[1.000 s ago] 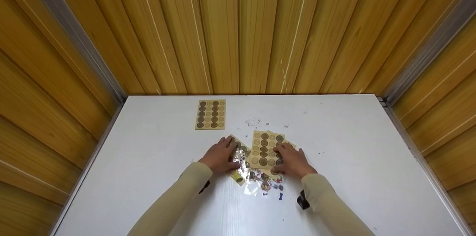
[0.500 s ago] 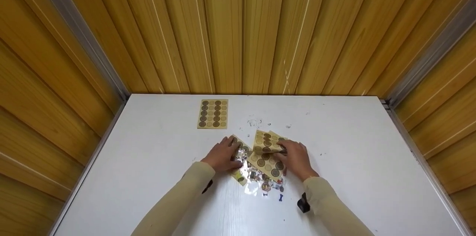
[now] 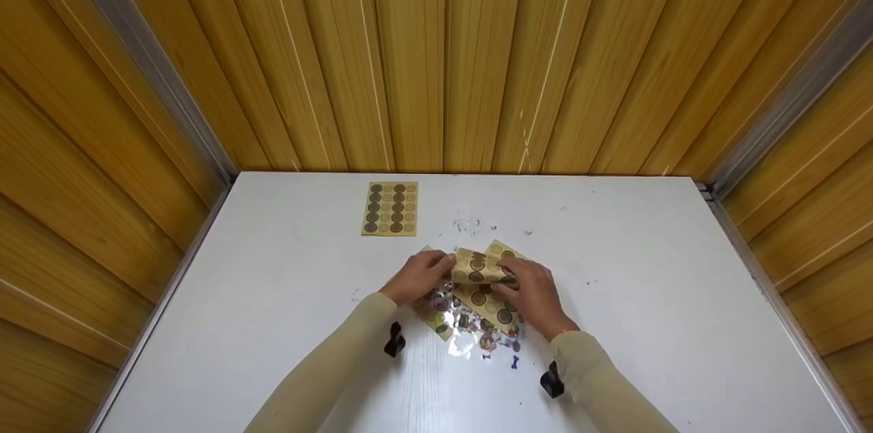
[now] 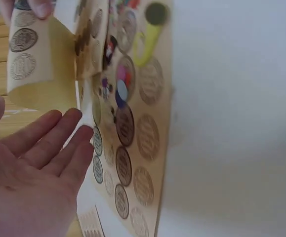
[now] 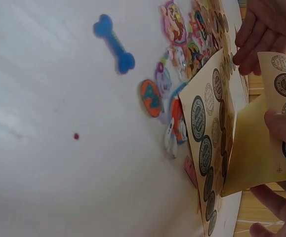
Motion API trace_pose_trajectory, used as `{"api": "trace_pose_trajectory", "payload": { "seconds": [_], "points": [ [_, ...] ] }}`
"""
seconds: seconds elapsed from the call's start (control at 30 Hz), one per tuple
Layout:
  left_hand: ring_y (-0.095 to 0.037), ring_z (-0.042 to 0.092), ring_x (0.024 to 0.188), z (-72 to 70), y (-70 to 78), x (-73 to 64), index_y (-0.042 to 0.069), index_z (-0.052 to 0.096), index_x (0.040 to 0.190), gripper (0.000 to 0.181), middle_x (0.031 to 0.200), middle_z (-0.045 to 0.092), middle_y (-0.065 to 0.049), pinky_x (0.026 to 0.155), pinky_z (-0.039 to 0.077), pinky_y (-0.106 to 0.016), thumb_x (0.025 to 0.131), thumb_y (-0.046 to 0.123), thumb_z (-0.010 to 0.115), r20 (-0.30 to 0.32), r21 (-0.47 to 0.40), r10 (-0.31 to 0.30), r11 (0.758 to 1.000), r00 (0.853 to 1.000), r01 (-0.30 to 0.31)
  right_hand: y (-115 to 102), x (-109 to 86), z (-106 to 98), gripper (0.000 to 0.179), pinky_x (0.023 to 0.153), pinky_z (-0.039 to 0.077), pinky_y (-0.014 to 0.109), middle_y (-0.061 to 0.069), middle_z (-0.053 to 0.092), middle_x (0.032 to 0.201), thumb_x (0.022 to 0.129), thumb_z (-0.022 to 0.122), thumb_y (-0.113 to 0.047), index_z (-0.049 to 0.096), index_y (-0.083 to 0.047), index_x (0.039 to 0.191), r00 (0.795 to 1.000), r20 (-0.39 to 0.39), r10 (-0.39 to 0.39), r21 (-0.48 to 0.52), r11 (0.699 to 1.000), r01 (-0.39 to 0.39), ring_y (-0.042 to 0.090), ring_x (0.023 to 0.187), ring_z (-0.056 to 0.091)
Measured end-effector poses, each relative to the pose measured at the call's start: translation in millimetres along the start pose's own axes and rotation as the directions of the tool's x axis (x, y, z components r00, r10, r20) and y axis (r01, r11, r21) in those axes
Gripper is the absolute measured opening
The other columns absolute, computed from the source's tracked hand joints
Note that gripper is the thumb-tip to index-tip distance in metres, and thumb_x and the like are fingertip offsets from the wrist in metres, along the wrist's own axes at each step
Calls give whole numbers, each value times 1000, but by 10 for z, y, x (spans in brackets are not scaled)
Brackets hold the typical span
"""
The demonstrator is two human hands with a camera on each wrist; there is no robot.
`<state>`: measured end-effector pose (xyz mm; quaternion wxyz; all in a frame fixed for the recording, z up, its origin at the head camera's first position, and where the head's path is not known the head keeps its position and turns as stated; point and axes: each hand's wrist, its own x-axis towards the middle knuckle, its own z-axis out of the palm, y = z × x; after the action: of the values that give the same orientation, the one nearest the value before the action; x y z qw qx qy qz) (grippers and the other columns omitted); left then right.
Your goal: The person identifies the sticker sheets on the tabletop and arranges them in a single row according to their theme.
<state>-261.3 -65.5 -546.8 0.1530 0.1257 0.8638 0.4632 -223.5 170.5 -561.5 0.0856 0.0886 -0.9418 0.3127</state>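
My right hand pinches the near edge of a tan sticker sheet printed with round seal stickers, and the sheet is bent upward and curled over. The thumb lies on the printed face in the right wrist view. At the sheet's left edge is my left hand, its fingers extended and slightly bent, holding nothing. Beneath the curled sheet lies a second sticker sheet, angled. Another sticker sheet under the left hand has small colourful stickers scattered on it, with a yellow piece near one edge.
A separate sticker sheet lies flat at the back left of the white table. A blue bone-shaped piece and an orange oval piece lie near the pile. Small clear bits are scattered behind the sheets.
My right hand has lifted and curled the top sheet's near edge away from the sheet below. My left hand has risen off the left sheet and turned toward the curled one.
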Motion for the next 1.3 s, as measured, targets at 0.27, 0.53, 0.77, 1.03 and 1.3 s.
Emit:
{"api": "trace_pose_trajectory", "payload": {
  "seconds": [0.27, 0.53, 0.77, 1.03, 1.3],
  "points": [
    [-26, 67, 104, 76, 13, 33, 6, 53, 131, 42, 123, 64, -18, 85, 55, -39, 95, 27, 59, -18, -217, -89, 973, 996, 83, -29, -106, 75, 54, 107, 39, 51, 6, 60, 133, 76, 81, -31, 63, -16, 125, 996, 79, -51, 51, 998, 47, 32, 126, 53],
    [-18, 71, 79, 44, 40, 32, 14, 58, 126, 37, 102, 72, -9, 69, 57, -31, 91, 0, 57, -2, -319, -98, 943, 995, 92, -41, -75, 10, 70, 116, 28, 53, 8, 37, 155, 79, 78, -34, 49, -16, 140, 983, 175, 52, 80, 994, -67, 35, 142, 34],
    [-16, 69, 83, -19, 89, 4, 22, 63, 122, 35, 100, 72, -5, 77, 57, -33, 94, 1, 56, 38, -242, -24, 970, 999, 32, -43, 57, -140, 65, 110, 38, 50, 11, 49, 144, 88, 71, -24, 42, -14, 145, 982, 144, 118, 161, 977, -141, 32, 132, 47],
    [-18, 69, 86, -39, 99, -41, 23, 63, 120, 32, 101, 71, -4, 75, 58, -35, 93, 8, 61, 78, -225, -27, 973, 997, 44, -23, 99, -217, 21, 76, 51, 26, 3, 68, 93, 92, 64, -8, 67, -13, 112, 986, 66, 155, 316, 934, -168, 14, 84, 61],
    [-20, 70, 84, -60, -3, -43, 10, 66, 110, 23, 102, 68, -11, 76, 59, -45, 87, 9, 69, 26, -400, -64, 914, 998, 69, 29, 123, -243, 13, 73, 50, 19, 8, 68, 97, 91, 65, -8, 67, -8, 104, 966, 79, 246, 421, 870, -256, 13, 84, 63]
  ]
}}
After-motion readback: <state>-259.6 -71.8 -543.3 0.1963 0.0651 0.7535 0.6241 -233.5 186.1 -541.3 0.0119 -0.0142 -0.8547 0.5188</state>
